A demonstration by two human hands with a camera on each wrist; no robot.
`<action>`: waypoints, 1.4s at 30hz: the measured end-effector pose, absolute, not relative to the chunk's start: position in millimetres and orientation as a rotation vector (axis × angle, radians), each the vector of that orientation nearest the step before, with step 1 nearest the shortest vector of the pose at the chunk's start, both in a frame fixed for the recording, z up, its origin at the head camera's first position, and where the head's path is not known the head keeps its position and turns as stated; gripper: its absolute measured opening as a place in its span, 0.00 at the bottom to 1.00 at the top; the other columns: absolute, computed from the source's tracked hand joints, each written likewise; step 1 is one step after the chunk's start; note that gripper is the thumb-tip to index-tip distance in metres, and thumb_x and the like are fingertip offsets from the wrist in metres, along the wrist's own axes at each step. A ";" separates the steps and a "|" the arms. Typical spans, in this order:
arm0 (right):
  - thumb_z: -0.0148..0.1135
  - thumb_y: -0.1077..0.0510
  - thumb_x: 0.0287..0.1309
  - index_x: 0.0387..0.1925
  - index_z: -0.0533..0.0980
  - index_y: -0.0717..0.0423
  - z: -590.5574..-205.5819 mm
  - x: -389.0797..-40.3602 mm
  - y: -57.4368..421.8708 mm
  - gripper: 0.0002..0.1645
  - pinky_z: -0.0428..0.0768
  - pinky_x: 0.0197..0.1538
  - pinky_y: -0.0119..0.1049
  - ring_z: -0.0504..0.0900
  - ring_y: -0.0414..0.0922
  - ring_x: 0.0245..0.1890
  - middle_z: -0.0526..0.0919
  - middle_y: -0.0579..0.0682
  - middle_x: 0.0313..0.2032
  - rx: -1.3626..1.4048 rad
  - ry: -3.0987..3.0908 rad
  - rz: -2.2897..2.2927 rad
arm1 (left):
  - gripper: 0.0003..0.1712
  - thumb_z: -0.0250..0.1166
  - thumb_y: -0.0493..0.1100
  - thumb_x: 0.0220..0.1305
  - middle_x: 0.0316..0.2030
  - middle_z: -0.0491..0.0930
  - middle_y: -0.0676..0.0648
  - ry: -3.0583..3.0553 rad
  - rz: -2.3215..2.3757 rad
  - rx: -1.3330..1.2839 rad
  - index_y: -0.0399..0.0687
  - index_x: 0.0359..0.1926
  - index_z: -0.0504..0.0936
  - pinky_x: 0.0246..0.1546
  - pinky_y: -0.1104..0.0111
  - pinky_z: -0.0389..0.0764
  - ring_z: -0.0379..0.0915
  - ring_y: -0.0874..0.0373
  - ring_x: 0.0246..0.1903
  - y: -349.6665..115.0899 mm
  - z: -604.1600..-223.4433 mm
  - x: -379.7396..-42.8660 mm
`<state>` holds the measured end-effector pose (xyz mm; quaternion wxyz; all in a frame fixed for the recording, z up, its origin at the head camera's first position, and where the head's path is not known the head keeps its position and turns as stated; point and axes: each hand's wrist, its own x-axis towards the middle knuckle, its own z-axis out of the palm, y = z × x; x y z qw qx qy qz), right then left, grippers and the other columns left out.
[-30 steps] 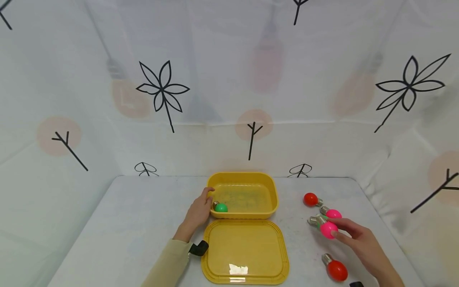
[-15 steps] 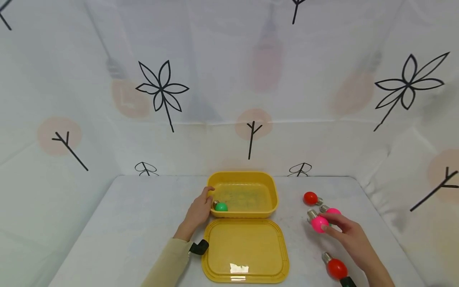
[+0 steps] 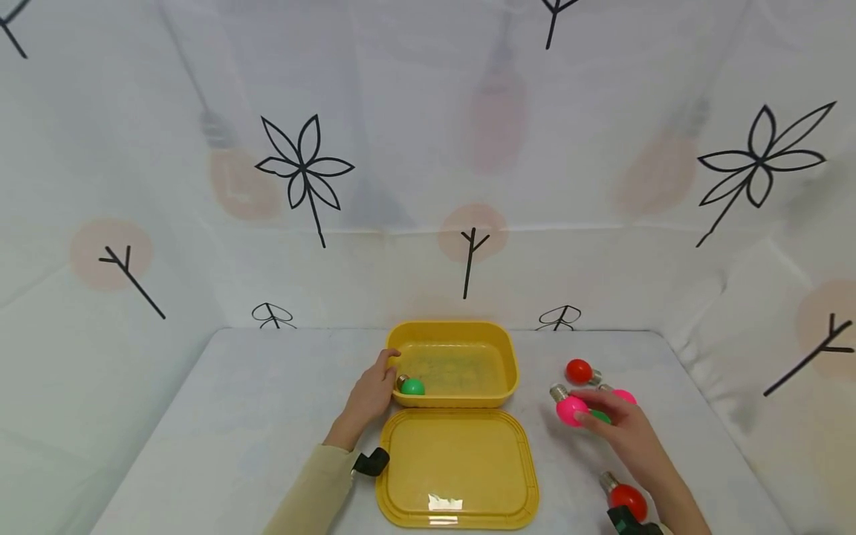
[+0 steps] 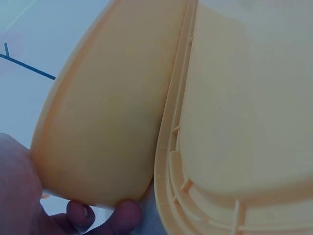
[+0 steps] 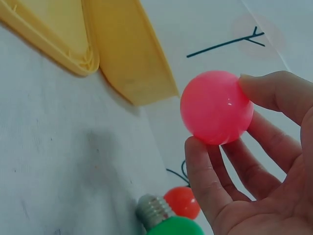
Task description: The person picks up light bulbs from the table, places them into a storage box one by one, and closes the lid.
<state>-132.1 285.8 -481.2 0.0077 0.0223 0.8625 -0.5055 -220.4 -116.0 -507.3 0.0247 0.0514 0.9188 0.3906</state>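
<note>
A pink light bulb with a silver screw base is pinched between the thumb and fingertips of my right hand, held above the table. The right wrist view shows its round pink globe; the base is hidden there. My left hand grips the left end of a yellow plastic box, fingers over the rim. Inside the box, at its near left corner, lies a green bulb. Behind my right hand are a second pink bulb and another green bulb, both partly hidden.
A yellow lid lies flat in front of the box. One red bulb rests at the back right, another red bulb nearer, beside my right wrist. A white patterned cloth stands behind the table.
My right hand has moved left toward the box, carrying the pink bulb away from the other bulbs. My left hand and the box have stayed in place.
</note>
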 end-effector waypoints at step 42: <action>0.69 0.54 0.62 0.58 0.78 0.56 -487.4 -166.2 226.1 0.24 0.77 0.52 0.31 0.73 0.53 0.60 0.79 0.55 0.57 -0.108 2.494 -1.827 | 0.19 0.45 0.43 0.78 0.19 0.66 0.48 2.864 1.226 0.211 0.52 0.66 0.67 0.19 0.64 0.64 0.58 0.56 0.15 -118.7 -514.1 -222.8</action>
